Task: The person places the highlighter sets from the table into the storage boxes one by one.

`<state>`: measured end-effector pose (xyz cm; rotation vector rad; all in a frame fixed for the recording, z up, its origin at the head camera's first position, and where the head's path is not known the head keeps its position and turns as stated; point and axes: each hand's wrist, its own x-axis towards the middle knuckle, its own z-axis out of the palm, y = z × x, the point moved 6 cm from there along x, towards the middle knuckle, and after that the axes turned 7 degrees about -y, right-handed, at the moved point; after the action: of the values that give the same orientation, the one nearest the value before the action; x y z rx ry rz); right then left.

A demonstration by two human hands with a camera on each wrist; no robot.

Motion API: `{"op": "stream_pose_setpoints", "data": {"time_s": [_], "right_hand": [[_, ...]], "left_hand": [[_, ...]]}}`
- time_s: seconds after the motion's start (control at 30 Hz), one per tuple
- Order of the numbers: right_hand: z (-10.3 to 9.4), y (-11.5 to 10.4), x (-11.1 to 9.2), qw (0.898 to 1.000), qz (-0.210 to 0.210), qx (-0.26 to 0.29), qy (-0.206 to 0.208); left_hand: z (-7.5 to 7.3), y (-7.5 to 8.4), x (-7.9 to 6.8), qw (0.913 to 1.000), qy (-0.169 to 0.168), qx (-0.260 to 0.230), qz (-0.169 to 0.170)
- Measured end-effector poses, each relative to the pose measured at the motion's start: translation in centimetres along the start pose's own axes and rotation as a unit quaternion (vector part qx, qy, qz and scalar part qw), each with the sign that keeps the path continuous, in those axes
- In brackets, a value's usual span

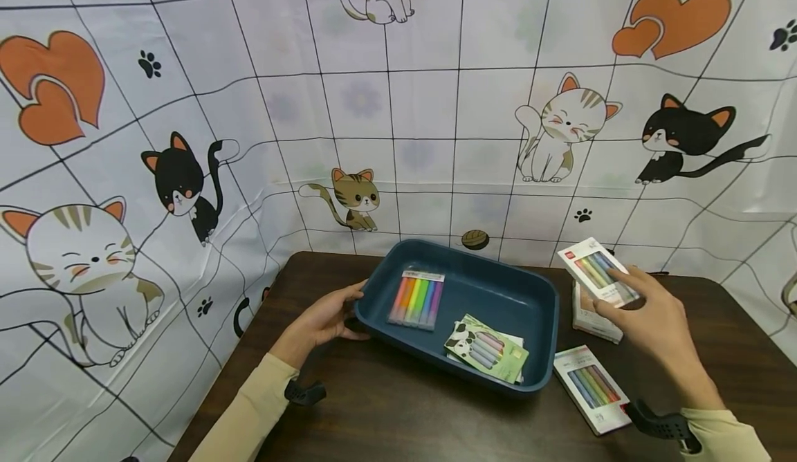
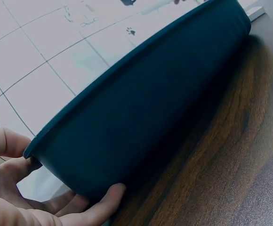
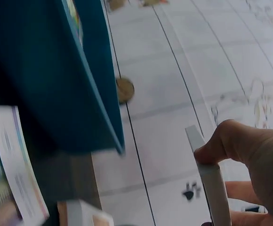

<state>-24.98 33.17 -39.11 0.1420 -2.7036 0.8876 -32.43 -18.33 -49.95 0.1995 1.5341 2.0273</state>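
A dark blue plastic bin (image 1: 461,362) stands on the table, and my left hand (image 1: 328,315) holds its left corner. In the left wrist view the thumb (image 2: 110,197) presses low on the bin's side while other fingers wrap the end under the rim. To the right of the bin, my right hand (image 1: 650,313) pinches a white box of colored pens (image 1: 591,268) by its edges, raised above another white box (image 1: 594,320). Inside the bin lie a pack of rainbow highlighters (image 1: 418,301) and a green pack with a cow picture (image 1: 486,351).
A second white box of colored pens (image 1: 591,387) lies flat by the bin's right front corner. The brown wooden table (image 1: 386,420) reaches back to a white cat-print sheet (image 1: 423,116) hanging behind and at the left.
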Motion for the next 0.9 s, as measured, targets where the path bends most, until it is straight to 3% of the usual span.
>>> {"op": "stream_pose_setpoints", "data": {"time_s": [0.23, 0.4, 0.7, 0.9], "right_hand": [[2.7, -4.7, -0.7, 0.995, -0.088, 0.024, -0.030], [4.8, -7.0, -1.2, 0.990, -0.116, 0.029, -0.074], [9.0, -9.6, -2.5, 0.978, -0.157, 0.051, -0.127], [10.5, -10.7, -3.2, 0.971, -0.187, 0.045, -0.141]], "left_hand": [[0.0, -0.2, 0.1, 1.0000, -0.005, -0.001, -0.001], [-0.1, 0.0, 0.2, 1.0000, -0.006, -0.001, -0.003], [-0.2, 0.0, 0.3, 0.9999, -0.003, -0.009, -0.009], [-0.2, -0.2, 0.2, 0.9998, -0.005, -0.015, -0.008]]}}
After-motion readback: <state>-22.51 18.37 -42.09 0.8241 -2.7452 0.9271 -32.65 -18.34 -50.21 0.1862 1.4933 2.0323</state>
